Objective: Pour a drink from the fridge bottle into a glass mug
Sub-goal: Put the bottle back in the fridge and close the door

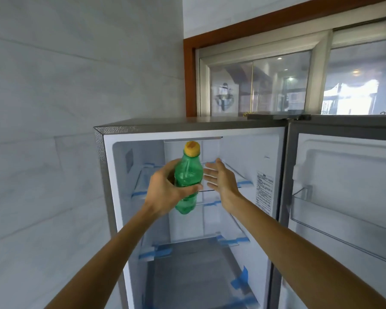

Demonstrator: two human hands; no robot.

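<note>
The green bottle (188, 177) sits mid-frame before the open fridge (194, 139), your left hand (165, 188) wrapped round it — right hand (218, 177) flat-open just beside. Fetching step; next, find the mug — none visible.

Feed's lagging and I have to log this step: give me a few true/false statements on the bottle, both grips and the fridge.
1. The left grip holds the green bottle around its middle. True.
2. The bottle's cap is off. False: the yellow cap sits on the neck.
3. The right grip is beside the bottle with fingers straight, holding nothing. True.
4. The fridge door is closed. False: it stands swung open on the right.
5. A glass mug is in view. False: none shows in this view.
</note>
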